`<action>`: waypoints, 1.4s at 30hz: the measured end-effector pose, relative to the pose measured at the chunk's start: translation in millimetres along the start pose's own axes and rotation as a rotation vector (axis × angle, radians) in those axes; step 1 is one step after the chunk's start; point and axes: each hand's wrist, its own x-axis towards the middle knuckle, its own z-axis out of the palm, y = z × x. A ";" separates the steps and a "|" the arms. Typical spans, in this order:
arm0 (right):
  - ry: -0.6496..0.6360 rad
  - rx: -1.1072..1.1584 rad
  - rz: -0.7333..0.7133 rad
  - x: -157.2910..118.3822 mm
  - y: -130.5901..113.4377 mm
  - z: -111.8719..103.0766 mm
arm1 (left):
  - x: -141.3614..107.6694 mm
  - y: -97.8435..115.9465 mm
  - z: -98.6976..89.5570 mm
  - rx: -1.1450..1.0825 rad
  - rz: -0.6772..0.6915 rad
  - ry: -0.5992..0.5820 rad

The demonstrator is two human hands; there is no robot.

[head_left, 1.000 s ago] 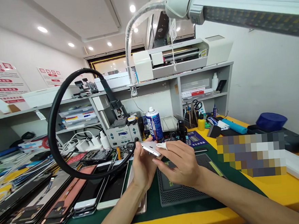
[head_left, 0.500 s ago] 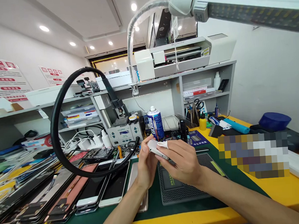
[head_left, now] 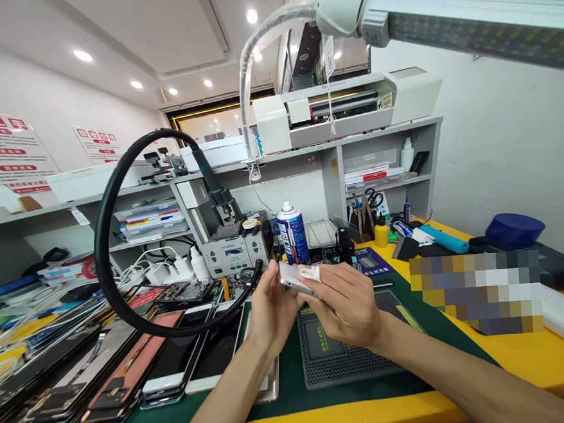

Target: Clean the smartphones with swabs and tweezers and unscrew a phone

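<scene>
A small silver phone-like device [head_left: 291,276] is held up above the bench, tilted, between both hands. My left hand [head_left: 270,312] grips it from the left side and below. My right hand [head_left: 349,300] is closed at its right side, with a white cloth or finger cover [head_left: 310,273] at the index fingertip, against the device's face. Below the hands lies a dark grey perforated mat [head_left: 351,368] on a green work mat [head_left: 291,412]. The device's underside is hidden by the fingers.
Several phones and screens [head_left: 165,368] lie at the left beneath a looped black hose [head_left: 102,250]. A blue spray can [head_left: 292,236] stands behind the hands, beside a hot-air station [head_left: 231,253]. A yellow bottle [head_left: 381,232] and blue roll [head_left: 445,239] are at the right.
The device has tilted a little and its top shows flatter. My left hand has shifted slightly left, and the white cover at my right fingertips has moved slightly right.
</scene>
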 end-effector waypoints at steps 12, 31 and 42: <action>0.029 0.032 -0.015 0.1 -4.4 3.3 | -1.6 9.4 -6.2 -0.223 -0.224 -0.115; 0.035 0.057 0.115 -0.4 -4.2 7.1 | 1.6 4.9 -5.7 -0.108 -0.086 -0.058; 0.100 0.060 0.208 6.9 2.2 -2.4 | -3.6 14.5 -2.8 -0.136 -0.173 -0.190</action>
